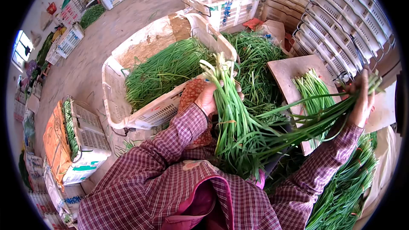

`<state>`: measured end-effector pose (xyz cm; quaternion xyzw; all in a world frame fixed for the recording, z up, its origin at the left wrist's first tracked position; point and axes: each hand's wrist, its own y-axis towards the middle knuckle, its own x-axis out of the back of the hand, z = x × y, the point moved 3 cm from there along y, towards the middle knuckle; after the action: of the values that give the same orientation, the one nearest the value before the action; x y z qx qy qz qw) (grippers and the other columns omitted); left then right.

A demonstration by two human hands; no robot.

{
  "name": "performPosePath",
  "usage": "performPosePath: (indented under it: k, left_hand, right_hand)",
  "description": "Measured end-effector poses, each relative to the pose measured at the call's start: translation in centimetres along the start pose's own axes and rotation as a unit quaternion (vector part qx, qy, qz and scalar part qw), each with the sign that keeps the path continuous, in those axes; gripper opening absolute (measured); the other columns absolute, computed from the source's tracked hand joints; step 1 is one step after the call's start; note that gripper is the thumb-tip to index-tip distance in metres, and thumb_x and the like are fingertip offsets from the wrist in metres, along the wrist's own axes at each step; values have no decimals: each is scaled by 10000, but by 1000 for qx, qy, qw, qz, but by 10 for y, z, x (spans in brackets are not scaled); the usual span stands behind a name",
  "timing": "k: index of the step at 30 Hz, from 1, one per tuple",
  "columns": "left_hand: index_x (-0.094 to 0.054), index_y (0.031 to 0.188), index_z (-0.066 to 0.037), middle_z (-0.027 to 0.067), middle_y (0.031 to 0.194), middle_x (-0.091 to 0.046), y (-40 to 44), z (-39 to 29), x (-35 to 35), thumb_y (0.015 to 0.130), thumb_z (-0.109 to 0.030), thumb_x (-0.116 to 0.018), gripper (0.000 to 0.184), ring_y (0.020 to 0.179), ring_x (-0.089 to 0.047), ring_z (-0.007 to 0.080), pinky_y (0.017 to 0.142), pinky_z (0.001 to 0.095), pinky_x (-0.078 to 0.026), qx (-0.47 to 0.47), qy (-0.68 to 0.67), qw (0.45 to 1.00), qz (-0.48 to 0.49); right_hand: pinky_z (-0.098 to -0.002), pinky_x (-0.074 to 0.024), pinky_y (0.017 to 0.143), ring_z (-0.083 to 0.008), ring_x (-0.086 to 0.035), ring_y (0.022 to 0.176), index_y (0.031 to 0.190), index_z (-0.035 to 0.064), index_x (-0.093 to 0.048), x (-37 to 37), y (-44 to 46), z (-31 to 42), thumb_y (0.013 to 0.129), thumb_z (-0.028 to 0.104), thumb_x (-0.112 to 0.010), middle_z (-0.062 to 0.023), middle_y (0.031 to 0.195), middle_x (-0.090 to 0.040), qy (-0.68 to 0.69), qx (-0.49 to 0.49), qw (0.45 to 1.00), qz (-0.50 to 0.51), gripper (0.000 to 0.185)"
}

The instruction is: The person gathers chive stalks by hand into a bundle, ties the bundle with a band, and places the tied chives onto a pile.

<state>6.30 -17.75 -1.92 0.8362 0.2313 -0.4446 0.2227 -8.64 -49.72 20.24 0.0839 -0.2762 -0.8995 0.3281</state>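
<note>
My left hand [207, 99] is closed around a thick bunch of garlic chives [232, 115]. The pale stem ends point up and the long green leaves hang down toward my lap. Off to the right, my right hand [362, 102] grips a smaller bunch of garlic chives [317, 134], whose leaves stretch leftward across to the first bunch. Below that hand, a stack of trimmed chives [313, 89] lies on a tilted board [279, 66]. A heap of loose chives [253, 55] spreads behind my left hand.
A white plastic crate [111, 91] partly filled with chives stands at left front. Another crate [221, 0] is behind it, with stacked crates [341, 21] at right. An orange-covered crate [91, 145] sits at far left. Tied chives [349, 187] lie at lower right.
</note>
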Motion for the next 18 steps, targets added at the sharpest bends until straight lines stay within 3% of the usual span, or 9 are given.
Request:
performPosePath:
  k: [2, 6, 8, 10, 11, 12, 14, 16, 18]
  left_hand:
    - [-465, 1215, -38, 135, 1012, -583, 2, 5, 3, 802, -386, -664, 575, 973, -585, 338, 900, 496, -460, 8, -2, 1000, 10]
    - [-485, 1221, -40, 116, 1005, -601, 1, 5, -1, 845, -296, -630, 478, 964, -597, 334, 871, 466, -482, 25, 19, 999, -39]
    - [-499, 1219, -42, 126, 1029, -611, 0, 4, -3, 869, -257, -604, 424, 982, -597, 336, 867, 466, -488, 27, 16, 997, -73]
    - [-500, 1220, -44, 124, 1043, -613, -2, 2, -13, 871, -227, -603, 407, 987, -603, 310, 871, 445, -492, 13, 40, 995, -90]
    - [-502, 1221, -46, 122, 1058, -615, -3, 0, -18, 873, -198, -602, 393, 992, -608, 284, 874, 425, -496, 0, 62, 992, -107]
    - [-504, 1222, -48, 121, 1072, -617, -3, 0, -19, 875, -168, -601, 380, 997, -613, 259, 878, 404, -500, -13, 83, 989, -125]
    - [-510, 1207, -34, 103, 1079, -618, -2, 3, -17, 864, -117, -609, 367, 975, -619, 218, 871, 374, -503, -10, 87, 986, -141]
    - [-516, 1187, -15, 87, 1050, -624, -1, 2, -19, 851, -96, -620, 360, 944, -618, 202, 850, 353, -507, -81, 192, 967, -149]
    - [-551, 1136, -11, 73, 1004, -626, -3, -1, -24, 832, -88, -644, 326, 896, -619, 189, 816, 335, -514, -69, 159, 969, -176]
  right_hand:
    - [-238, -463, 483, -83, -498, 517, 908, 66, -623, -61, -41, 17, 887, 277, -625, 9, 680, -550, 43, -80, 991, 99, 212]
    - [-228, -460, 460, -67, -510, 516, 993, 52, -640, -134, -79, -5, 895, 220, -615, -8, 732, -594, 100, -105, 936, 322, 197]
    - [-232, -456, 455, -80, -522, 506, 1003, 42, -633, -158, -91, -11, 849, 261, -680, -13, 705, -601, 76, -87, 932, 342, 272]
    - [-256, -463, 463, -87, -546, 519, 999, 30, -614, -175, -100, -6, 771, 342, -753, -18, 655, -598, -96, 61, 940, 322, 410]
    - [-303, -485, 490, -145, -592, 532, 1005, 23, -585, -183, -105, -2, 677, 456, -798, -45, 609, -589, -78, 20, 938, 336, 584]
    - [-355, -500, 514, -251, -627, 560, 1009, -12, -561, -192, -108, -2, 652, 522, -782, -102, 638, -609, -157, 127, 930, 307, 680]
    - [-399, -509, 568, -351, -634, 626, 1005, -53, -540, -199, -112, -4, 630, 557, -773, -151, 659, -615, -264, 166, 900, 304, 753]
    - [-413, -512, 627, -381, -636, 687, 999, -71, -551, -206, -113, -17, 663, 513, -764, -188, 710, -633, -259, 186, 900, 296, 707]
    - [-409, -510, 663, -360, -647, 739, 1017, -33, -590, -209, -110, -26, 739, 400, -733, -198, 773, -650, -178, 164, 926, 291, 534]
